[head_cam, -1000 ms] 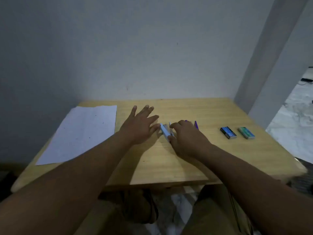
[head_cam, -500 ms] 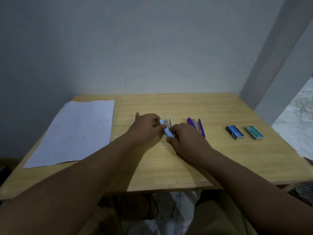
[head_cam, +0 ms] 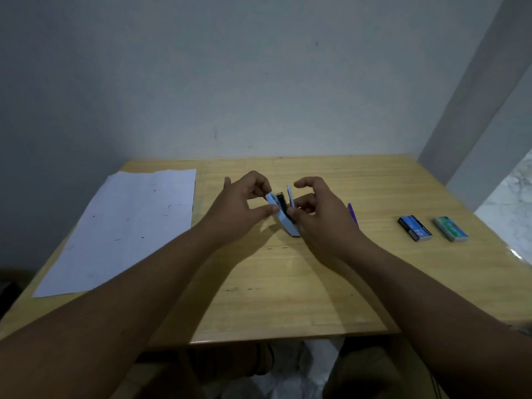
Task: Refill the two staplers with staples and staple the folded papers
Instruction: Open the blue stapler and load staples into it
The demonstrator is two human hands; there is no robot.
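A light blue stapler (head_cam: 283,217) is tilted up off the wooden table (head_cam: 288,283), its lid swung open so the dark staple channel shows. My left hand (head_cam: 241,205) pinches its base between thumb and fingers. My right hand (head_cam: 319,217) grips the near part of the stapler, with the lid against its fingers. A purple stapler (head_cam: 353,213) lies just behind my right hand, mostly hidden. Two staple boxes lie at the right: a blue one (head_cam: 414,228) and a green one (head_cam: 450,228). White paper (head_cam: 123,226) lies flat at the left.
A grey wall runs along the table's far edge, and a pillar (head_cam: 475,96) rises at the right. Pale tiled floor (head_cam: 512,208) shows beyond the right edge. My knees are under the near edge.
Both hands closed on the light blue stapler, lifted it off the table and swung its lid open. The left hand was spread flat a second ago.
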